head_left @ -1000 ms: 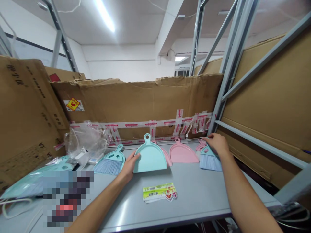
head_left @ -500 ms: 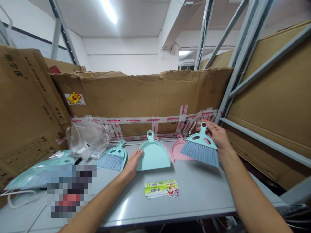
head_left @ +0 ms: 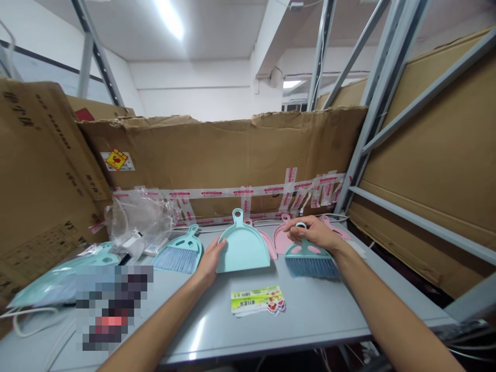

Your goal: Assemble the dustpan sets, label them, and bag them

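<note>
My left hand (head_left: 212, 258) grips the left edge of a mint-green dustpan (head_left: 243, 252), which is tilted up with its handle at the top and its inside facing me. In my right hand (head_left: 315, 232) is a mint hand brush (head_left: 310, 261), pinched at the handle, its grey-blue bristles pointing down close to the table. Behind the brush lies a pink dustpan (head_left: 281, 240). Another pink piece is partly hidden behind the mint dustpan. To the left, a second mint dustpan with a brush in it (head_left: 178, 256) lies on the table.
A stack of printed cards (head_left: 256, 300) lies at the front of the grey table (head_left: 217, 330). Clear plastic bags (head_left: 139, 217) and a bagged mint set (head_left: 58, 274) are at left. A pink brush (head_left: 337, 230) lies at back right. Cardboard (head_left: 217, 150) walls the back; metal posts stand right.
My right hand has moved left and over the brush handle, and the brush has turned level and come lower. The pink brush behind has come into view. My left hand is nearly still.
</note>
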`<state>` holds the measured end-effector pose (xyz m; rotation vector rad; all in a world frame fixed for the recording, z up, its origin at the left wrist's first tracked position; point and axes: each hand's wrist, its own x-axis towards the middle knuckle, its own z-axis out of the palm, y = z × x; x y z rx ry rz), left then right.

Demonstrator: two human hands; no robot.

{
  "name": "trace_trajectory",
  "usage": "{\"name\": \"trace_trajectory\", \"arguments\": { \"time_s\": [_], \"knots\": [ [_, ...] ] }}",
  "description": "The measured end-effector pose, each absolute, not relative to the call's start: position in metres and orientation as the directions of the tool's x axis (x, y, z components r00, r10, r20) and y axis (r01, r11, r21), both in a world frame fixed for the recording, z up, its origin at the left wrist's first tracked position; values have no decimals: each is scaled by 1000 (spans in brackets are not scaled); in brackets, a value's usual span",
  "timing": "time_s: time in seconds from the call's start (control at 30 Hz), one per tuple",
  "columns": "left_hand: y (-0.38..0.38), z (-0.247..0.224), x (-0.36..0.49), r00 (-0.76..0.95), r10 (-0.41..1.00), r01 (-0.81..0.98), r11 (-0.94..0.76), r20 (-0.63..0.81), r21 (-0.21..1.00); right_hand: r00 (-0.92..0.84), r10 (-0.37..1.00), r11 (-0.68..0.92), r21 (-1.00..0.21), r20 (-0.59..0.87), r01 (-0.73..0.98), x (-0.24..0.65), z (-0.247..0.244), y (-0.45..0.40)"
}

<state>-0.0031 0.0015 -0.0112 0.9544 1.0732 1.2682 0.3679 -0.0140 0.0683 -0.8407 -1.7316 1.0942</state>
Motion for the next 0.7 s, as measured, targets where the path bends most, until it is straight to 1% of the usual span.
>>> {"name": "trace_trajectory", "arguments": {
  "time_s": [0.1,0.23,0.3,0.4,0.47,0.53,0.7],
  "knots": [
    [0,-8,-1,6,988,-254,152,-156,955,-469,846,294,-956,252,18,375,66,-16],
    [-1,-6,2,-14,990,-227,131,-137,965,-560,805,194,-979,197,-66,375,64,-17],
    [-2,-6,3,-13,991,-228,130,-137,965,-590,792,172,-985,155,-28,366,62,-16],
    [-3,-5,5,-16,990,-230,130,-137,964,-640,766,150,-983,50,103,347,57,-16],
    [-3,-4,5,-17,989,-240,136,-145,961,-672,741,138,-978,-3,157,335,52,-17],
    [-4,-4,4,-22,989,-246,138,-148,959,-679,734,135,-974,-26,183,328,49,-18],
    [-5,-2,2,-16,991,-218,126,-133,968,-613,790,142,-967,-18,213,321,45,-24]
  ]
}}
